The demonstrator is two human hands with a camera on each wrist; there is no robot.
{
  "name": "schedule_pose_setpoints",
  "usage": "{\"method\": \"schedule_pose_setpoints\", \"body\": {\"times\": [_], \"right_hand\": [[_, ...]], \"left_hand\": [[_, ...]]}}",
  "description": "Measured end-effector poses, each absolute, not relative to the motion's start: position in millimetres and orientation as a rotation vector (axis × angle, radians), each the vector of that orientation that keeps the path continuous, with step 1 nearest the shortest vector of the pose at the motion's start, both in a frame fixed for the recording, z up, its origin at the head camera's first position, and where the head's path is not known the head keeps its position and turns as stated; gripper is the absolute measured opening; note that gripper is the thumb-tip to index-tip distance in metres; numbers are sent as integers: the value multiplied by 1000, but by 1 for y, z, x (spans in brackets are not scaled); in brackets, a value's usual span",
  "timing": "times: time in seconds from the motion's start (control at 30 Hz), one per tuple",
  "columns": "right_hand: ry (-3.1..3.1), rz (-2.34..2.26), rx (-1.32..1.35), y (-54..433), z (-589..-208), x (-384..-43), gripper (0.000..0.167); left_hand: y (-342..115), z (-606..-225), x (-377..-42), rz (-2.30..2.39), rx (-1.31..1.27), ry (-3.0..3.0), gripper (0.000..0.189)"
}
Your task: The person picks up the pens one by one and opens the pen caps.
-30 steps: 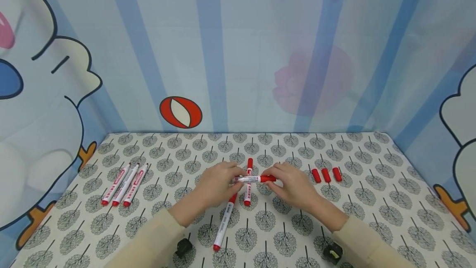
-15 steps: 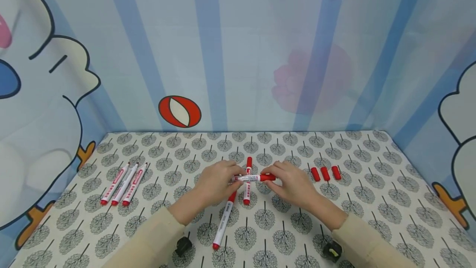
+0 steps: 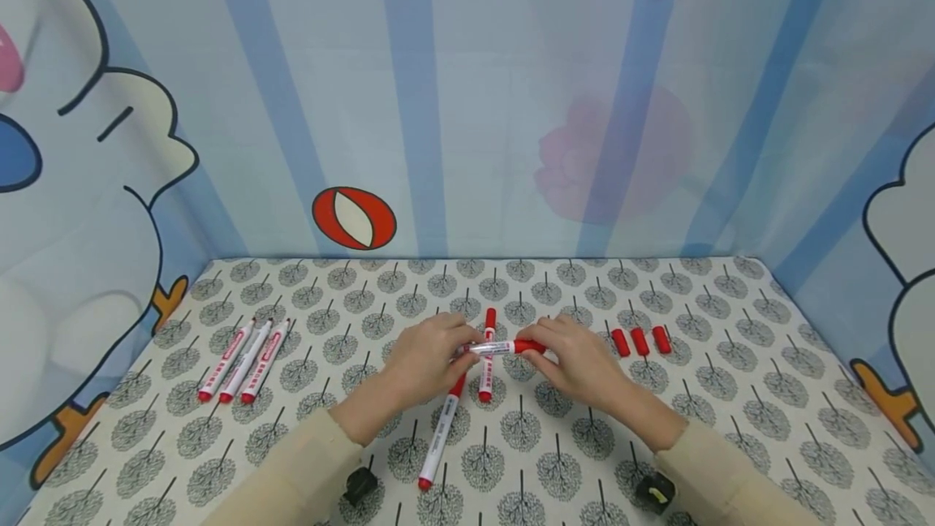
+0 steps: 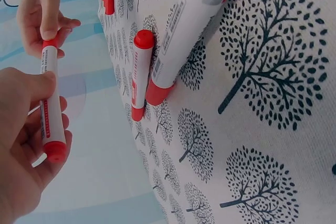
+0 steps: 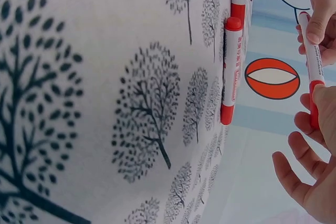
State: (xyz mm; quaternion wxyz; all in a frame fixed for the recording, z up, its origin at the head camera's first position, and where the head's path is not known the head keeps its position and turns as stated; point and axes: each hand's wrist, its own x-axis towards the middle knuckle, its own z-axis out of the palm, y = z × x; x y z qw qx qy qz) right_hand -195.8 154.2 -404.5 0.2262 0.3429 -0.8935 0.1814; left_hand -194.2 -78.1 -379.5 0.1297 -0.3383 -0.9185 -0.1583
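Note:
Above the middle of the table, both hands hold one white whiteboard marker [image 3: 497, 348] roughly level. The left hand [image 3: 421, 357] grips its barrel near the red end plug, thumb on one side and fingers curled behind. With thumb and fingers, the right hand [image 3: 584, 364] pinches the red cap [image 5: 314, 109] at the other end. In the right wrist view the other right fingers spread away from the cap. On the cloth below the hands lie two capped markers, one upright in view [image 3: 486, 380] and one slanting [image 3: 441, 438] toward the front.
At the left, three uncapped markers [image 3: 237, 364] lie side by side with their tips pointing away. Three loose red caps [image 3: 639, 341] stand in a row right of the right hand. A striped curtain [image 3: 482, 104] rises behind the tree-print tablecloth [image 3: 555, 477].
The held marker has tilted slightly, its capped end shifting a little up and right along with the right hand. The left hand stays nearly still, and the things on the table are unmoved.

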Motion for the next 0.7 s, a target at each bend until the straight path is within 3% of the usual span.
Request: {"method": "schedule_pose_setpoints", "body": {"times": [0.37, 0.7], "right_hand": [[-2441, 521, 979, 160, -403, -197, 16], [-2478, 573, 883, 201, -402, -203, 14]], "left_hand": [[-80, -381, -193, -398, -1050, -2429, 17], [-129, -378, -197, -335, -888, -2434, 22]]}}
